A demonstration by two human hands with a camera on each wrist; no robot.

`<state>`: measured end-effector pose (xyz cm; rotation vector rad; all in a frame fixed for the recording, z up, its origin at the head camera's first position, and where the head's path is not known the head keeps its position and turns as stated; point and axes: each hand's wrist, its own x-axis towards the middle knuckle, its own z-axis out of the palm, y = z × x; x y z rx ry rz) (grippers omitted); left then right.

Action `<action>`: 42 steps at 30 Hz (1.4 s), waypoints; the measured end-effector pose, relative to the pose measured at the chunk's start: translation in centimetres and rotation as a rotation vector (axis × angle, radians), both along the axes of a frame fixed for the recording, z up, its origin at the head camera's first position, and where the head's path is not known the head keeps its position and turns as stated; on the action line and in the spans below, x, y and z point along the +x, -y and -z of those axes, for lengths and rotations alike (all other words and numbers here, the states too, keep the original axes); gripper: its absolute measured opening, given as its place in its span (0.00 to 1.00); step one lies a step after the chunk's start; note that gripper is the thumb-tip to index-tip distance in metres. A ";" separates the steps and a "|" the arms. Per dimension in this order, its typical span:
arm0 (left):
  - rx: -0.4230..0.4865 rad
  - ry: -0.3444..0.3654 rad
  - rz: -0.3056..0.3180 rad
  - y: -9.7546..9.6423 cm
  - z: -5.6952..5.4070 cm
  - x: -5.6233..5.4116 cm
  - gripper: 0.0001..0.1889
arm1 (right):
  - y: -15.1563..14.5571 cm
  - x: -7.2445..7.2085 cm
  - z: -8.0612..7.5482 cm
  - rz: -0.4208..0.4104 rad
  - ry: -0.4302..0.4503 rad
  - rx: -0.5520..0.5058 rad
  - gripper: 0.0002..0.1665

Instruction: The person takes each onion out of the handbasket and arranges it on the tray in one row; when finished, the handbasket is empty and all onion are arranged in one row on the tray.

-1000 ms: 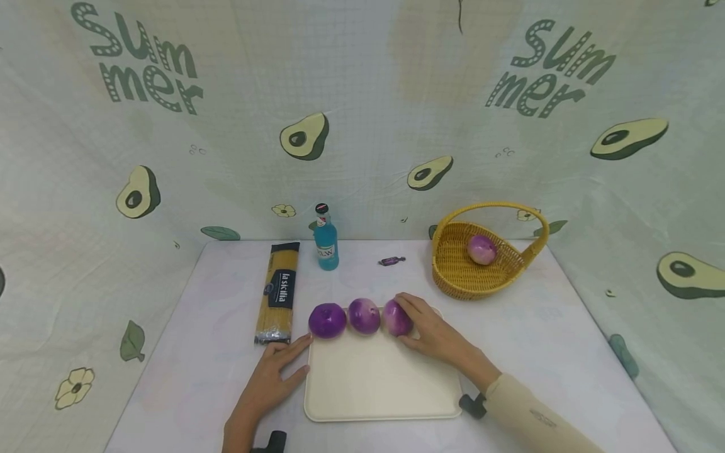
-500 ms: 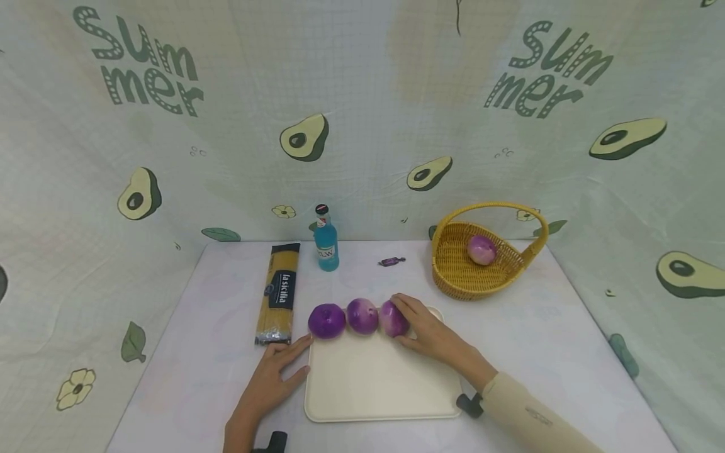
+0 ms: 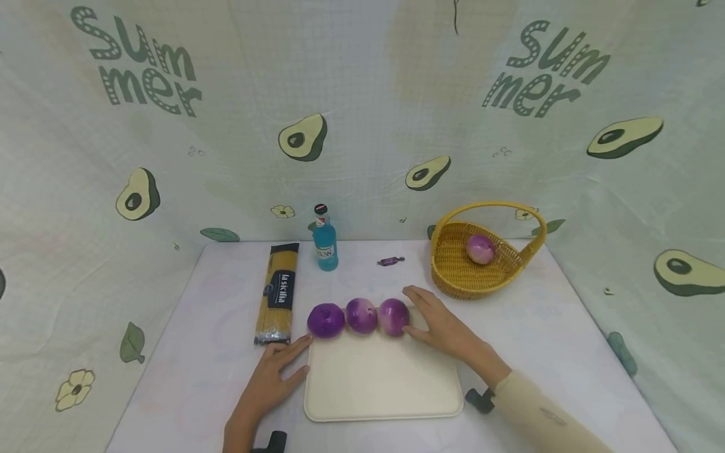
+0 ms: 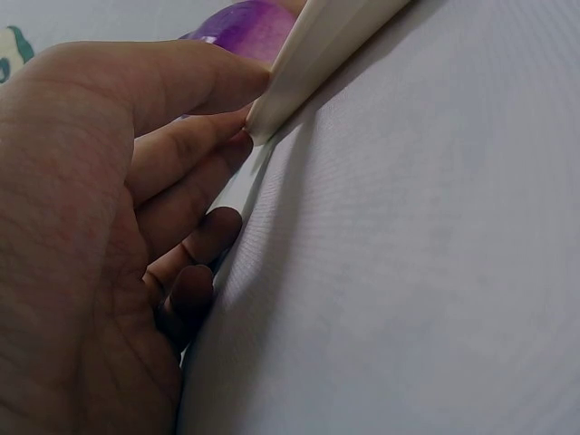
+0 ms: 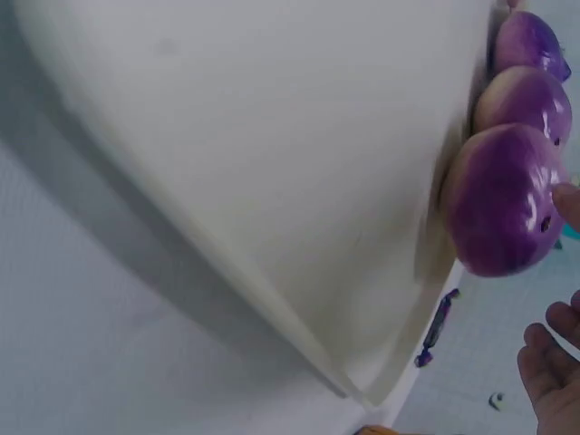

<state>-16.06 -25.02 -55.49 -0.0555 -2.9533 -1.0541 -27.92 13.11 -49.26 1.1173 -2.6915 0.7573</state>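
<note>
Three round, glossy purple onions stand in a row along the far edge of a cream tray (image 3: 382, 384): the left onion (image 3: 326, 321), the middle onion (image 3: 361, 316) and the right onion (image 3: 393, 317). My left hand (image 3: 269, 384) rests at the tray's left edge, its thumb and fingertips touching the rim (image 4: 294, 72). Fingers spread, my right hand (image 3: 444, 327) is just right of the right onion. Its thumb overlaps that onion (image 5: 503, 204) in the right wrist view; whether it touches, I cannot tell. Its other fingers are off the onion.
A wicker basket (image 3: 453, 277) with another purple onion (image 3: 481, 250) inside stands at the back right. A wrapped candy (image 3: 391, 261) lies behind the tray. A blue bottle (image 3: 325, 245) stands upright at the back, beside a spaghetti pack (image 3: 277, 292) lying flat.
The right onion and the middle one shifted slightly left under my right hand's push. Then my right hand let go and its fingers spread rightward. My left hand stayed in place.
</note>
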 end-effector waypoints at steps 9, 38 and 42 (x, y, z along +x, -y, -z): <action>0.007 -0.042 0.003 0.1 0.3 0.1 0.31 | -2.2 -1.4 -1.4 0.102 0.059 -0.017 0.43; 0.023 0.013 0.005 0.2 0.3 0.1 0.31 | -8.4 -7.4 -2.0 0.317 0.130 0.038 0.44; 0.022 0.005 0.006 0.2 0.2 0.1 0.31 | -8.9 -8.4 -2.0 0.329 0.106 0.045 0.44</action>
